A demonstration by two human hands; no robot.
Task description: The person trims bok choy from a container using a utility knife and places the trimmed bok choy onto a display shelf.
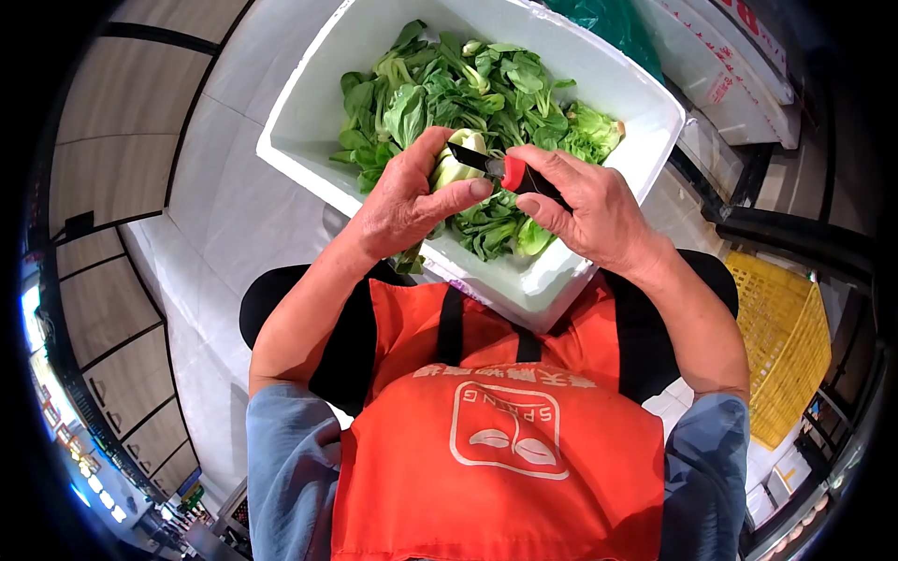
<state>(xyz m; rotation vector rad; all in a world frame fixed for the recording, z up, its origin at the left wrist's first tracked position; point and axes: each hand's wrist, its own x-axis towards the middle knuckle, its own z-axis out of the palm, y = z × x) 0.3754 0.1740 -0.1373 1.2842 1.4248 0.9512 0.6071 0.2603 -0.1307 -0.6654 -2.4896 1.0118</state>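
My left hand (409, 194) is closed around a bok choy (456, 166), its pale base turned up toward me. In my right hand (591, 203) is a utility knife (514, 175) with a red and black handle. Its dark blade points left and lies over the bok choy's base; whether it touches cannot be made out. Both hands are above a white foam box (309, 159) holding many loose bok choy (440, 79). A lighter green leafy head (591, 131) rests at the box's right side.
The box stands close against my knees, in front of my red apron (505, 486). To the right is a yellow plastic basket (776, 346). White printed boxes (720, 65) and a green plastic bag (608, 28) are at the upper right. Wooden cabinets (122, 103) line the left.
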